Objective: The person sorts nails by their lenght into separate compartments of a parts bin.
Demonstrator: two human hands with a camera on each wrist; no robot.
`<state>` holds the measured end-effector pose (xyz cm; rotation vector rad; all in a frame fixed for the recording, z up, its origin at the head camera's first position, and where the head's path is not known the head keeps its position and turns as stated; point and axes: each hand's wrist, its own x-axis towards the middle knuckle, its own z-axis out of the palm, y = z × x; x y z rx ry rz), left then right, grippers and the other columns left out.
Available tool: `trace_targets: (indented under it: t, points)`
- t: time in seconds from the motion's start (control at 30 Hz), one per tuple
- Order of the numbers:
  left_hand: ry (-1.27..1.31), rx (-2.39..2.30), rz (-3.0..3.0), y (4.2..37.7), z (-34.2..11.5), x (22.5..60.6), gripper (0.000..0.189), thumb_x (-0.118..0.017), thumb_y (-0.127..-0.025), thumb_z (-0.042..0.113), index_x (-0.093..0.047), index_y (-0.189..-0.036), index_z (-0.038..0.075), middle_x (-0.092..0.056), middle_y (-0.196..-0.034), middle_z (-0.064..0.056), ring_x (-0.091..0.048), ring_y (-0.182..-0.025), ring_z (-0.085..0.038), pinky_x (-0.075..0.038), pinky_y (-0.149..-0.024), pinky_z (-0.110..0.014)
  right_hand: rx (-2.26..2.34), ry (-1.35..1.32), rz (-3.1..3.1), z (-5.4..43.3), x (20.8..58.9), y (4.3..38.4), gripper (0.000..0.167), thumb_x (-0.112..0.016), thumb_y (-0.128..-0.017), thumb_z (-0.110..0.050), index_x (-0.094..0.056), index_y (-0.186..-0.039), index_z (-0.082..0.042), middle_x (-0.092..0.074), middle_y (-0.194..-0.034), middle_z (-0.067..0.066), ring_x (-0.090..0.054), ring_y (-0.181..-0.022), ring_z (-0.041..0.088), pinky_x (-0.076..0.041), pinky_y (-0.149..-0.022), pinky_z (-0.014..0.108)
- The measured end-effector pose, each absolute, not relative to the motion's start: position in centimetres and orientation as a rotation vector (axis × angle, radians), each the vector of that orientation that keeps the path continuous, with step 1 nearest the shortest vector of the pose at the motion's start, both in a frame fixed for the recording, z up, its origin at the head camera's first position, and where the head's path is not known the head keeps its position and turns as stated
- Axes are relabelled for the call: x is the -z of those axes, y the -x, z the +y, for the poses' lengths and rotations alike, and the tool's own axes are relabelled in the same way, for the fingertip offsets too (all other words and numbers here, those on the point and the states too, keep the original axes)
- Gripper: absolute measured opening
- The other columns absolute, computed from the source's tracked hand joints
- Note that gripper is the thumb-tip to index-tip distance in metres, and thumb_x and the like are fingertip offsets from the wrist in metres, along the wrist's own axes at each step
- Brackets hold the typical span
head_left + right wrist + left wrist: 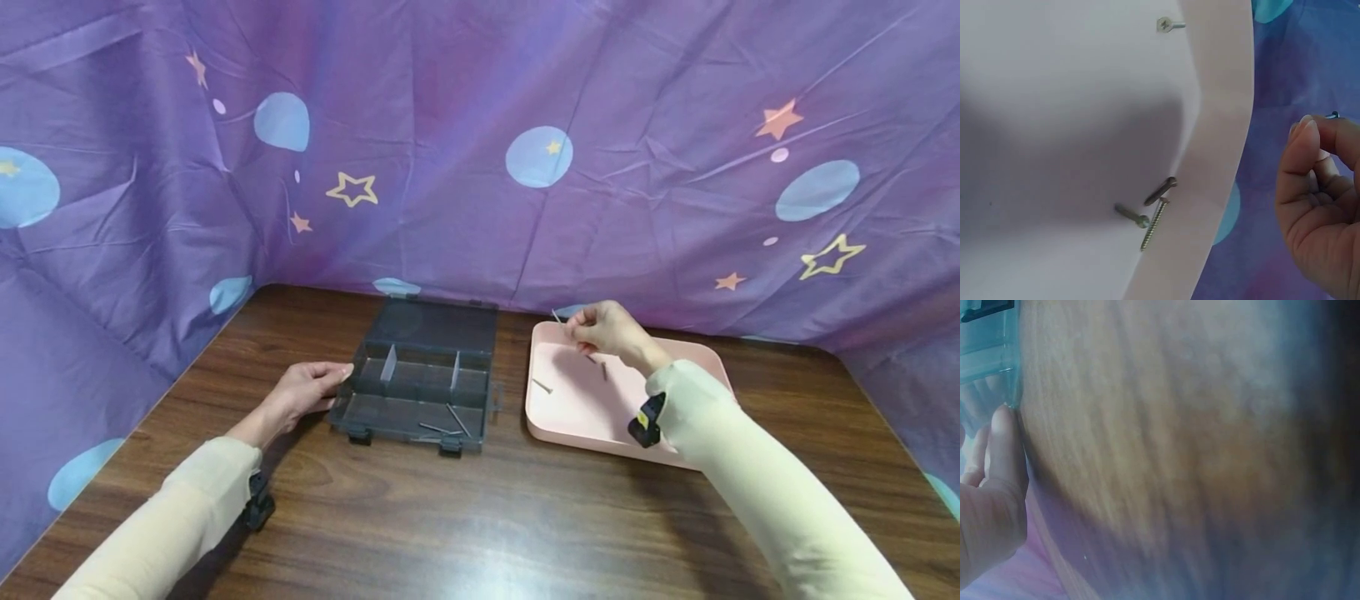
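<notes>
A translucent dark-grey compartment box (412,390) lies on the table with its lid (435,323) folded back. My left hand (303,390) holds its left side, thumb at the rim; the left wrist view shows fingertips at the box's corner (1013,375). Several long screws (458,420) lie in the box's front compartment, towards the right. Above the far left edge of a pink tray (534,417), my right hand (611,329) pinches a screw (557,317) between thumb and fingers. Only a bit of that screw (1333,115) shows in the right wrist view. Several loose screws (1155,225) lie in the tray.
Two thin dividers (388,364) split the box's back row. Latches (450,447) stick out at its front edge. The wooden table (420,517) ends at the back against a purple curtain (450,167) with stars and blue shapes.
</notes>
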<state>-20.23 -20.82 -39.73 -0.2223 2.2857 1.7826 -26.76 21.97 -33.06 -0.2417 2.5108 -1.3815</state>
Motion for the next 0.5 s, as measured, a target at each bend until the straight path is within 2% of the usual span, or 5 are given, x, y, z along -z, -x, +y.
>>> trace_targets:
  t: [0.5]
  points:
    - [0.231,-1.757,2.307,20.2,-20.9,39.7,0.048,-0.057,-0.095,0.025,-0.051,-0.128,-0.009,-0.063,-0.100,0.005,-0.056,-0.072,0.005,-0.051,-0.064,-0.014,1.535,0.302,2.442,20.0,32.2,25.0,0.012,-0.056,-0.089,0.005,-0.056,-0.095,0.015,-0.059,-0.069,-0.002,-0.055,-0.058,0.003,-0.053,-0.059,0.018]
